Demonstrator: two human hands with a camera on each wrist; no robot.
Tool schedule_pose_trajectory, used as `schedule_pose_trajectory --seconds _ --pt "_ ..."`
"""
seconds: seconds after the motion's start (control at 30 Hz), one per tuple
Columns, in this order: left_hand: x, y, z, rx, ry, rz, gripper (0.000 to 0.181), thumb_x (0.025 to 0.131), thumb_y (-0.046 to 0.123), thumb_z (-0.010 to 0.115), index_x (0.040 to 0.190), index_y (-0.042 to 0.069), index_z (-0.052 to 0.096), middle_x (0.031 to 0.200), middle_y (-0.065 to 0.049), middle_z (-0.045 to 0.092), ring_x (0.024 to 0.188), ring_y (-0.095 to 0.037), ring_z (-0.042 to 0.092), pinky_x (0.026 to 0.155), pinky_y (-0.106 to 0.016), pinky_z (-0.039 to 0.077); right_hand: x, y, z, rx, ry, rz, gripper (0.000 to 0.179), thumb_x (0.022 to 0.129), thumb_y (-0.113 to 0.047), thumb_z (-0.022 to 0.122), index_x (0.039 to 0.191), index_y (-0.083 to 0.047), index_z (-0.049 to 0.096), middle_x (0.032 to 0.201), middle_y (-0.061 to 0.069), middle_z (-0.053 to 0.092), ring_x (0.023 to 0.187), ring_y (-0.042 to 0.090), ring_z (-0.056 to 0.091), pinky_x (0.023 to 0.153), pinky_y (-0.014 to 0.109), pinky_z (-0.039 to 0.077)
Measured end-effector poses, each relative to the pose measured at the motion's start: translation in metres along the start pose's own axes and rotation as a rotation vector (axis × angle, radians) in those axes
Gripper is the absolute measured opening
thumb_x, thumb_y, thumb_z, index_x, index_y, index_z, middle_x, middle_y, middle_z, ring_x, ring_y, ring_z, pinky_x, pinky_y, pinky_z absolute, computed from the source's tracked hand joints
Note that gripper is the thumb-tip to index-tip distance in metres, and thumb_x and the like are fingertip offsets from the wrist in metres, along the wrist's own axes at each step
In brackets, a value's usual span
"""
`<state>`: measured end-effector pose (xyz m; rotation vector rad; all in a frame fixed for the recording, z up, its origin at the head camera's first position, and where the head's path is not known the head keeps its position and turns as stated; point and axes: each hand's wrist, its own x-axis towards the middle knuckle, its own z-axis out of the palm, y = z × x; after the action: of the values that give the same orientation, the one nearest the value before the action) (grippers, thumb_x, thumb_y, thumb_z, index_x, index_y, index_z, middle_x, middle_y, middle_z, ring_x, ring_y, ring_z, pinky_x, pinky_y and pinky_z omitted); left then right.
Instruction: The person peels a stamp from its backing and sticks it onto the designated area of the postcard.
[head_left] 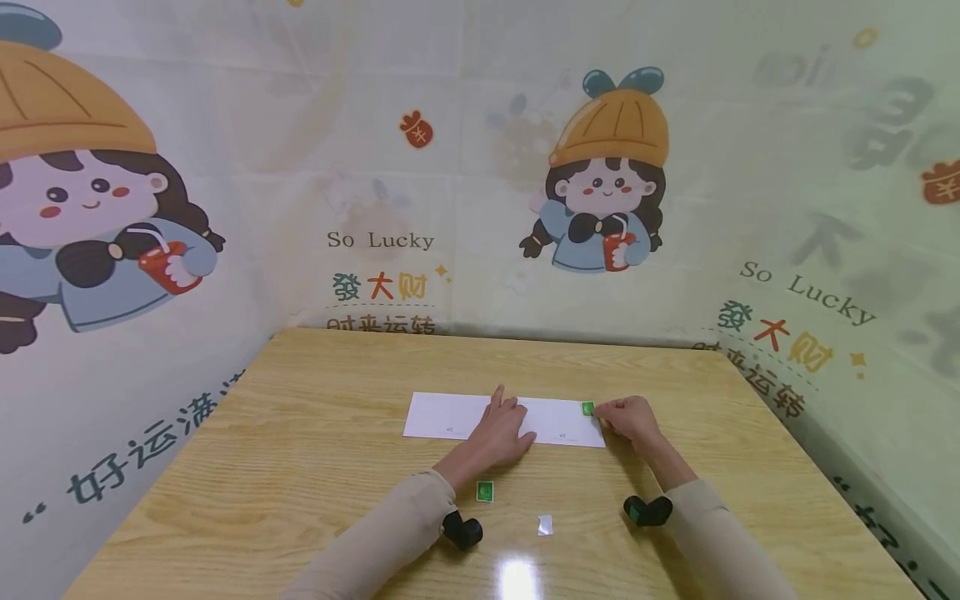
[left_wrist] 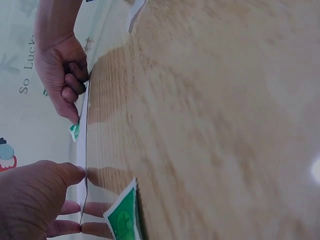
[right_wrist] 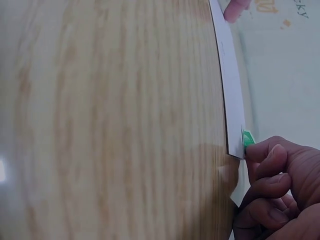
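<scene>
A long white sheet of paper [head_left: 442, 414], like an envelope with small printed marks, lies flat across the table. My left hand [head_left: 501, 429] rests on its middle with the fingers spread, and the thumb lies near the front edge. At the paper's upper right corner my right hand [head_left: 632, 419] pinches a small green stamp [head_left: 588, 409] by its right side. In the right wrist view the stamp [right_wrist: 247, 137] stands tilted at the paper's end, between thumb and index finger. The other fingers of that hand are curled in.
A second green stamp [head_left: 485, 492] with serrated edges lies on the wooden table [head_left: 337, 500] near my left forearm. To its right lies a small shiny white scrap [head_left: 545, 525]. A printed cloth [head_left: 465, 200] hangs behind the table.
</scene>
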<state>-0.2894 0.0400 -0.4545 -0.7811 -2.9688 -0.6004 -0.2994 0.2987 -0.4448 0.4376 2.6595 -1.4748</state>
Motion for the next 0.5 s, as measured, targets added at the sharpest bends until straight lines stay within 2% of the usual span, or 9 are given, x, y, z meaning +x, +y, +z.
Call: schedule_pose_trajectory --seconds 0.27,0.5 --pt "0.0000 -0.0004 0.0007 0.001 0.001 0.003 0.045 0.100 0.033 0.065 0.130 -0.001 0.065 0.147 -0.018 0.053 0.154 -0.039 0.021 0.121 -0.050 0.031 -0.0042 0.0001 0.0021 -0.002 0.013 -0.038 0.022 0.095 -0.016 0.070 0.078 -0.001 0.068 0.058 -0.002 0.052 0.058 0.013 0.045 0.055 0.025 0.034" --pt "-0.0014 0.0002 -0.0010 0.011 0.003 0.007 0.045 0.100 0.033 0.065 0.130 -0.001 0.065 0.147 -0.018 0.053 0.154 -0.039 0.021 0.121 -0.050 0.031 -0.0053 0.0004 0.0044 0.005 0.027 -0.050 0.019 0.095 -0.014 0.070 0.091 0.004 0.072 0.062 0.000 0.056 0.057 0.013 0.047 0.052 0.024 0.036"
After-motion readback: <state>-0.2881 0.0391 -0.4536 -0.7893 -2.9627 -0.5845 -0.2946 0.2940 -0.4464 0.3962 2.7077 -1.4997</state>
